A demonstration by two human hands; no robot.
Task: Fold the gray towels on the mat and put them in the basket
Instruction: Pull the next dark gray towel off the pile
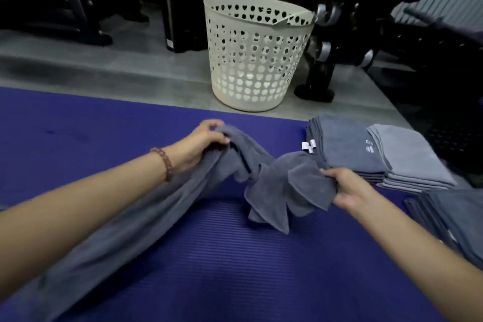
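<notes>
A dark gray towel (274, 180) hangs bunched between my two hands above the blue mat (222, 256). My left hand (206, 144) grips one end of it near the mat's far edge, and a long part of the towel trails down under my left forearm. My right hand (345, 188) pinches the other bunched end. The white perforated basket (256, 55) stands on the floor just past the mat, ahead of my hands; what lies inside it is hidden.
Stacks of folded gray towels (379, 154) sit at the mat's right edge, with another dark pile (454, 222) nearer me on the right. Black gym equipment (366, 42) stands behind and right of the basket. Gray floor (104, 70) runs beyond the mat.
</notes>
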